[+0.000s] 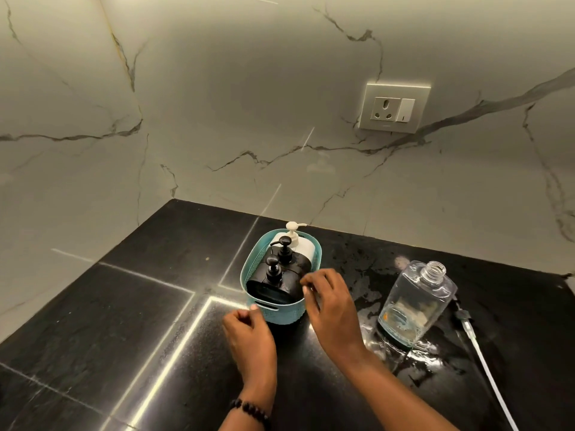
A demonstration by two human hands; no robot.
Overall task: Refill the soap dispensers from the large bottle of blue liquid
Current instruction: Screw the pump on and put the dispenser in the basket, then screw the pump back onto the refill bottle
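Teal basket (281, 315) on black desk (93, 321) corrals two black dispensers (273, 275) and a white one (295, 241); left hand (245, 329), fingers loosely curled, holds nothing beside basket front; right hand (329, 301) hovers at its rim, fingers relaxed, likely about to lift one; clear bottle (417, 300) stands uncapped to the right, probably awaiting refill, pump (473, 331) laid alongside; blue supply bottle not visible.

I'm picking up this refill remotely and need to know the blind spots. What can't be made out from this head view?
- Large bottle of blue liquid: not in the head view at all.
- Black dispensers: fill levels hidden by opaque bodies and the teal basket wall.
- White dispenser: mostly hidden behind the black ones.
- Loose pump: its tube runs off the bottom edge.
- Right hand: contact with the basket unclear.
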